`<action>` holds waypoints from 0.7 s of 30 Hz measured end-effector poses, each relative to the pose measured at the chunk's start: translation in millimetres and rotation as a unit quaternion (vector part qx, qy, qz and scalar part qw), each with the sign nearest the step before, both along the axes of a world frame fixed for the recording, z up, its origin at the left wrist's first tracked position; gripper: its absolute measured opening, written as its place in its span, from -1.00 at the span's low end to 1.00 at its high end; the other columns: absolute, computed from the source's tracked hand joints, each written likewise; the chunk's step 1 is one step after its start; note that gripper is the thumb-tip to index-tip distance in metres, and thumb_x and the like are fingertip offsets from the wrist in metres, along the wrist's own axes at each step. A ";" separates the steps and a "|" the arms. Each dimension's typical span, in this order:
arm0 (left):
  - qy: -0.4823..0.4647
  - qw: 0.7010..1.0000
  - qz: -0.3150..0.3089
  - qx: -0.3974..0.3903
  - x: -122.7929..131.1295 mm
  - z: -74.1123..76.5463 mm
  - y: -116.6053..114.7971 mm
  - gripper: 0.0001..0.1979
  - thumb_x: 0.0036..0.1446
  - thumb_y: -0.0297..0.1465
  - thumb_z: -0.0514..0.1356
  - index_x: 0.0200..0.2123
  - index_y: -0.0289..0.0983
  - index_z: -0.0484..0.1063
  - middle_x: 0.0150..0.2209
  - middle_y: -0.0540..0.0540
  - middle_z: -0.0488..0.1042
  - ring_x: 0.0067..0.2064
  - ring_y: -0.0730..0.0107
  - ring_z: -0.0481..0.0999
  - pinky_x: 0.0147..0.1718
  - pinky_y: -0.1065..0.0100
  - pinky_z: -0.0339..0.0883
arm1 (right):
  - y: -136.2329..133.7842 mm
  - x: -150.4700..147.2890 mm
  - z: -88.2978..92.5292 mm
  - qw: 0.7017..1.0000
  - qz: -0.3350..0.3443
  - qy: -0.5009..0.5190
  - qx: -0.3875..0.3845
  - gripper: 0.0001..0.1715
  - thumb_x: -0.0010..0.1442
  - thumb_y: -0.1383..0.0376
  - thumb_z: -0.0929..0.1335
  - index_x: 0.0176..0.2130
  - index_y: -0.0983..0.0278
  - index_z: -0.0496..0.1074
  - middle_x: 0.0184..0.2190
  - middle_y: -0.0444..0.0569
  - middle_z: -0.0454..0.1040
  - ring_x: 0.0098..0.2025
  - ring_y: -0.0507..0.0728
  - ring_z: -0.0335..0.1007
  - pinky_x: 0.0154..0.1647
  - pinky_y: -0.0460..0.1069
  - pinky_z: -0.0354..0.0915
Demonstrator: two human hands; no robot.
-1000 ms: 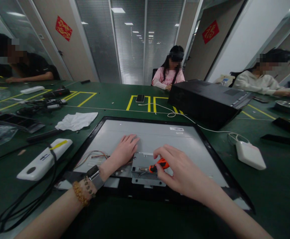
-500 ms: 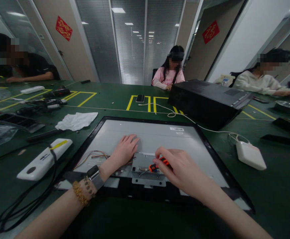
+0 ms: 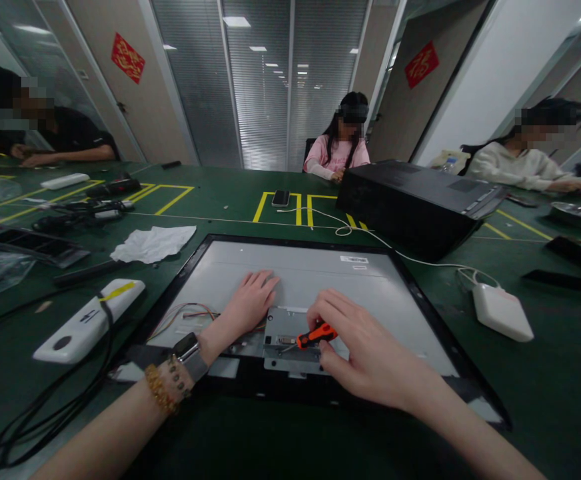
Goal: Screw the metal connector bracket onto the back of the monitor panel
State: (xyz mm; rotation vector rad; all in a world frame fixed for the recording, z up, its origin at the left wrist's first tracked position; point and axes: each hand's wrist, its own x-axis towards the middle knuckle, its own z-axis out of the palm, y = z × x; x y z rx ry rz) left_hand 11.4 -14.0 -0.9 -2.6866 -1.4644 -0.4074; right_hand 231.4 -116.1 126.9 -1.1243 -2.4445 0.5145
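Observation:
A monitor panel (image 3: 320,273) lies face down on the green table, its grey metal back up inside a black frame. My left hand (image 3: 250,301) rests flat on the grey back, fingers spread, beside a small metal cover plate (image 3: 283,327) near the panel's near edge. My right hand (image 3: 360,350) is closed on an orange-handled screwdriver (image 3: 315,335) whose tip points left onto that plate. Thin coloured wires (image 3: 185,312) run along the panel left of my left wrist.
A white power strip (image 3: 88,320) with black cable lies at left, a white cloth (image 3: 153,243) behind it. A black case (image 3: 410,200) stands at the back right, a white adapter (image 3: 503,312) at right. Three other people sit around the table.
My right hand shifted its fingers around the screwdriver handle, hiding more of it and then showing it again. My left hand and the panel stayed still.

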 end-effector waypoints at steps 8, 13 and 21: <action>0.011 1.000 -0.001 0.009 -0.3 0.2 0.3 -0.66 0.33 -0.44 0.00 0.13 -0.30 0.32 0.17 -0.26 0.34 0.18 0.10 0.32 0.17 0.02 0.17 | -1.9 7.3 1.2 1.000 0.017 -0.010 -0.010 -0.73 0.04 0.47 0.25 -0.21 0.28 0.31 -0.24 -0.01 0.40 -0.20 0.14 0.30 -0.16 0.04 0.23; 0.016 1.000 -0.002 0.008 -0.5 0.2 0.3 -0.66 0.34 -0.44 -0.01 0.12 -0.32 0.32 0.17 -0.27 0.34 0.17 0.08 0.33 0.15 0.01 0.20 | 2.9 0.7 -5.4 0.995 -0.057 -0.073 0.028 -0.76 0.32 0.20 0.21 -0.26 0.27 0.36 -0.47 -0.04 0.49 -0.44 0.12 0.39 -0.42 -0.01 0.14; 0.015 1.000 -0.003 0.012 -0.7 -1.0 0.7 -0.65 0.34 -0.44 -0.05 0.13 -0.32 0.32 0.17 -0.28 0.34 0.18 0.08 0.32 0.16 -0.01 0.19 | 0.4 0.7 -3.5 0.998 -0.041 -0.029 0.026 -0.79 0.14 0.38 0.26 -0.19 0.28 0.38 -0.29 0.03 0.55 -0.26 0.15 0.47 -0.24 0.03 0.28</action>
